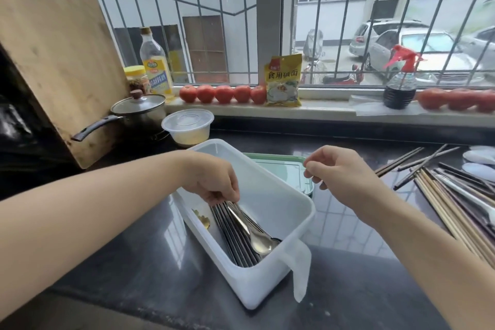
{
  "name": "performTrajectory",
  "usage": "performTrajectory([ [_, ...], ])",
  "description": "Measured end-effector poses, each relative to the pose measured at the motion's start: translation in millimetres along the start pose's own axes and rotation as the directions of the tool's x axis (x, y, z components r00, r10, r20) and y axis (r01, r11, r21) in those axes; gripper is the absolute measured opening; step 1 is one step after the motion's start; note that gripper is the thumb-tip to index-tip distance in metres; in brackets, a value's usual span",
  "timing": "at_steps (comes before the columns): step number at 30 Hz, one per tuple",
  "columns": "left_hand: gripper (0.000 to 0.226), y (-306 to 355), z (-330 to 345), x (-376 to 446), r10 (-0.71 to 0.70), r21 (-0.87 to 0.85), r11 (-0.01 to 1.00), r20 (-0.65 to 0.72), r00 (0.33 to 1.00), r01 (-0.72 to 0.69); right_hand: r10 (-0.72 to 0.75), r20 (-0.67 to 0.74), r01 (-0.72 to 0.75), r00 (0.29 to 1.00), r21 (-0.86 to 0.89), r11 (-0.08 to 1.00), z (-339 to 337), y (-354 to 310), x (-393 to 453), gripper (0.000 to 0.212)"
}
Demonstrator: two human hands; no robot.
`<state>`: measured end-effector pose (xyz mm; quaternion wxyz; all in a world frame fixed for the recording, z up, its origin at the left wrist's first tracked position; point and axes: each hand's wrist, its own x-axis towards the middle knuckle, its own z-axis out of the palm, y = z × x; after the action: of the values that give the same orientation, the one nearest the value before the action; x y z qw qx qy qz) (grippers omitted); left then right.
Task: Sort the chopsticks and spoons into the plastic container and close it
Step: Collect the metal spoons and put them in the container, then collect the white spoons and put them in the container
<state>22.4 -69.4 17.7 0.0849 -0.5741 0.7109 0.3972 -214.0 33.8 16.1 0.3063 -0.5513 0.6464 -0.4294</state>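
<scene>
The translucent white rectangular plastic container [281,211] sits open on the dark glossy desk [134,262]. Its green-rimmed lid [281,162] lies just behind it. The left hand [214,182] pinches the handle of a long steel spoon [251,233], laying it on dark metal chopsticks [233,238] inside, apparently to keep lengths parallel. The right hand [337,169], fingers loosely curled, holds nothing. Unsorted wooden and dark chopsticks [450,195] remain at right.

Home kitchen. Dark stone counter [139,270] under a barred window [267,21]; wooden cutting board [53,67] leaning by a lidded pot [139,110]; oil bottle [155,64], tomatoes [223,94] and a seasoning packet [283,80] along the sill.
</scene>
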Motion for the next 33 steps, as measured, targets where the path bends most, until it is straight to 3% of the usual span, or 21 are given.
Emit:
performTrajectory([
  [6,0.025,5,8,-5,-0.048,0.001,0.999,-0.059,0.997,0.048,0.002,0.022,-0.002,1.000,-0.001,1.000,9,-3,1,0.017],
  [11,0.025,14,4,-14,-0.068,-0.116,0.992,-0.132,0.989,0.052,0.003,0.014,-0.003,1.000,0.002,1.000,10,-1,4,0.017],
  [18,0.018,21,12,-18,-0.115,-0.038,0.993,-0.137,0.984,0.111,0.010,0.029,-0.011,1.000,0.013,1.000,9,4,1,0.016],
  [21,0.023,28,5,-28,-0.131,-0.067,0.990,-0.199,0.971,0.120,0.016,0.023,-0.016,1.000,0.011,1.000,2,9,0,0.016],
  [23,0.026,41,0,-44,-0.119,0.003,0.992,-0.238,0.964,0.123,0.015,0.014,-0.015,1.000,0.038,0.999,-3,11,0,0.017],
  [26,0.033,67,-3,-75,0.042,0.131,0.991,-0.403,0.914,0.012,0.006,0.019,-0.007,1.000,0.084,0.996,-7,11,-1,0.016],
  [28,0.036,91,3,-94,0.188,0.137,0.981,-0.544,0.818,-0.134,-0.008,0.033,0.004,0.999,0.116,0.993,-12,13,-3,0.016],
  [30,0.037,123,20,-110,0.233,-0.039,0.942,-0.640,0.732,-0.334,-0.013,0.042,0.006,0.999,0.144,0.990,-19,19,-6,0.015],
  [33,0.027,182,62,-106,0.193,-0.396,0.725,-0.669,0.718,-0.564,0.011,0.015,-0.013,1.000,0.193,0.981,-36,35,-14,0.015],
])
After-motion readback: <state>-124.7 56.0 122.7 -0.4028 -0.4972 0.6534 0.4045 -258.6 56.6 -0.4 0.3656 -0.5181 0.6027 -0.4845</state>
